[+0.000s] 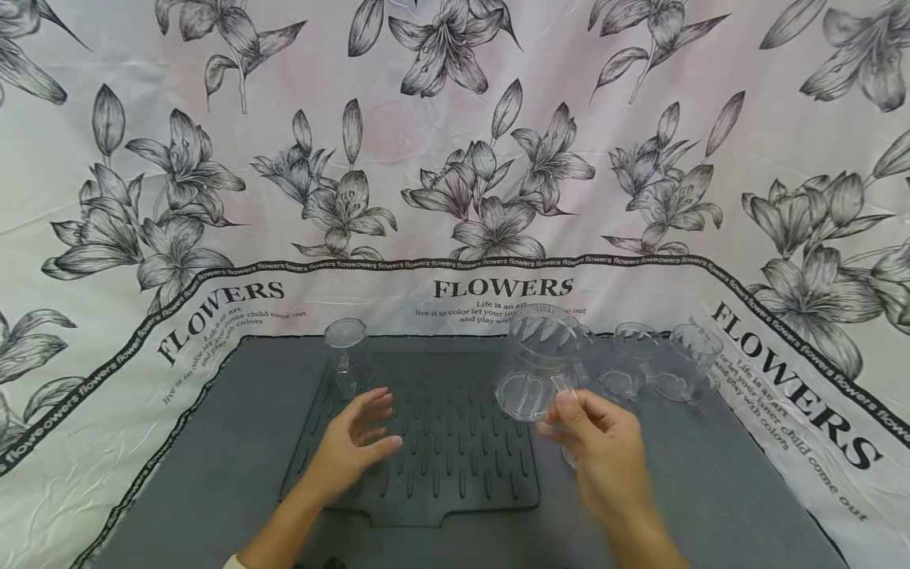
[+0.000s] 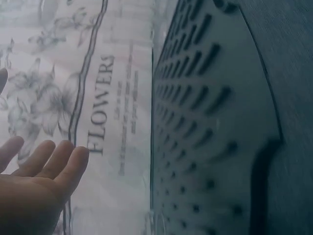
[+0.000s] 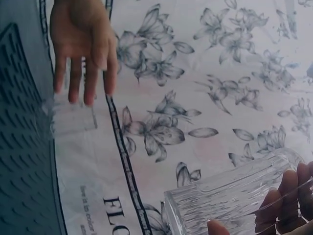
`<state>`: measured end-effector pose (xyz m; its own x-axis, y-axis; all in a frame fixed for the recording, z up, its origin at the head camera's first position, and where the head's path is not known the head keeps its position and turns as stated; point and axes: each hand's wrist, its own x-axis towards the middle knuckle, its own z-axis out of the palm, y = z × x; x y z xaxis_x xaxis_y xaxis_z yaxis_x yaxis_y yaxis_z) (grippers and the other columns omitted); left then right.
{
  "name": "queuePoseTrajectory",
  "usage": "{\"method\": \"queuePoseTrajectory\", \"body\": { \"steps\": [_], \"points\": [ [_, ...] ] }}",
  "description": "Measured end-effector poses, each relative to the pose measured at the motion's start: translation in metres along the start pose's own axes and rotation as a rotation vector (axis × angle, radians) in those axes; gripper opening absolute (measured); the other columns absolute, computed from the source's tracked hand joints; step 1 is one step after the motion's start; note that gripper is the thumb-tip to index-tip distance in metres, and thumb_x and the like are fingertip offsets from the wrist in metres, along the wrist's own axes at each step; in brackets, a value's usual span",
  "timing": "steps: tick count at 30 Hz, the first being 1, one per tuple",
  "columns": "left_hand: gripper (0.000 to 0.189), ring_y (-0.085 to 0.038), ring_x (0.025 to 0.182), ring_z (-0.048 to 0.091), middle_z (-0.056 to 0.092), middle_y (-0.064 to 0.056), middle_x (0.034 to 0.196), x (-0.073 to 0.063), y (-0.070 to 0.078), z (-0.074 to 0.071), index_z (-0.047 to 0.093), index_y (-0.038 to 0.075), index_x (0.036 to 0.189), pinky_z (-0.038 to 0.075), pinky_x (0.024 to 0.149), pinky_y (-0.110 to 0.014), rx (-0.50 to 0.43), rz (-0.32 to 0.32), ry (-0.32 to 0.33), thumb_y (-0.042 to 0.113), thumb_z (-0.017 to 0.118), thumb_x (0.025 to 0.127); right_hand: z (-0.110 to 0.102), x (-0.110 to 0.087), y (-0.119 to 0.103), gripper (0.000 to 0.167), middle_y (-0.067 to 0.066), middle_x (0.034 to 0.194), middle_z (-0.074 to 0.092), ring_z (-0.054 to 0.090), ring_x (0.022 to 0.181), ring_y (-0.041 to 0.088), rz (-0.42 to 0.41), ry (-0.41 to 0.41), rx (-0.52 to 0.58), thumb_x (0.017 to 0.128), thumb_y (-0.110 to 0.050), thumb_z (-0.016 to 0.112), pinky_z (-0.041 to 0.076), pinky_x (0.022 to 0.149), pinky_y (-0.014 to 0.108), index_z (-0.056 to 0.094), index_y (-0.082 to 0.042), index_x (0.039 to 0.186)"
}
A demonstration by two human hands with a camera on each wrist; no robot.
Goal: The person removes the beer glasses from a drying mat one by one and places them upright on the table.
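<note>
My right hand [image 1: 604, 450] pinches the handle of a clear ribbed mug [image 1: 533, 367], raised over the right back part of a dark drying mat [image 1: 405, 512]. In the right wrist view, fingers lie along the side of this see-through mug [image 3: 225, 198]. My left hand [image 1: 348, 454] hovers above the mat's left side, holding nothing, its fingers relaxed and spread from the thumb. Just beyond it another clear mug [image 1: 347, 356] stands at the mat's back left corner. The left wrist view shows the left hand [image 2: 36, 191] with no thing in its fingers.
Two more clear mugs [image 1: 629, 359] [image 1: 693, 363] stand at the back right of the grey table [image 1: 704, 482]. Something clear shows partly behind the held mug. A white cloth [image 1: 355, 300] printed with flowers hangs behind the table and along its sides. Raised ridges cover the mat.
</note>
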<state>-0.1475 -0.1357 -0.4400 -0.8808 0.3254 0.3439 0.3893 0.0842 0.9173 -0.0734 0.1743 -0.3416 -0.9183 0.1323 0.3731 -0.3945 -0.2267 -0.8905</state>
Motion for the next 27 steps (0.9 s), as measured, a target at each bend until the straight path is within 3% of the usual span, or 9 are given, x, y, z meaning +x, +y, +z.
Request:
{"method": "queuePoseTrajectory", "body": {
  "steps": [13,22,27],
  "points": [
    [0.066,-0.036,0.123,0.046,0.045,-0.017,0.139,-0.026,-0.010,-0.040,0.040,0.002,0.142,0.045,0.094,-0.046,0.103,-0.018,0.134,0.004,0.074,0.085,-0.049,-0.001,-0.009,0.020,0.014,0.078,0.062,0.065,0.074,0.026,-0.180,0.037,0.162,0.096,0.013,0.046,0.056,0.074,0.036,0.061,0.019,0.085],
    [0.072,-0.036,0.126,0.043,0.044,-0.016,0.141,-0.042,-0.019,-0.056,0.039,0.006,0.144,0.044,0.096,-0.045,0.212,-0.102,0.209,0.014,0.077,0.084,-0.087,-0.002,-0.011,0.020,0.020,0.079,0.063,0.067,0.073,0.029,-0.253,0.088,0.201,0.095,0.018,0.041,0.056,0.075,0.037,0.059,0.026,0.092],
    [0.074,-0.034,0.128,0.042,0.043,-0.017,0.141,-0.047,-0.025,-0.065,0.037,0.006,0.145,0.042,0.097,-0.048,0.252,-0.158,0.246,0.017,0.078,0.084,-0.102,-0.002,-0.014,0.017,0.021,0.076,0.060,0.066,0.070,0.028,-0.220,0.264,0.142,0.094,0.013,0.050,0.055,0.072,0.038,0.055,0.029,0.089]
  ]
}}
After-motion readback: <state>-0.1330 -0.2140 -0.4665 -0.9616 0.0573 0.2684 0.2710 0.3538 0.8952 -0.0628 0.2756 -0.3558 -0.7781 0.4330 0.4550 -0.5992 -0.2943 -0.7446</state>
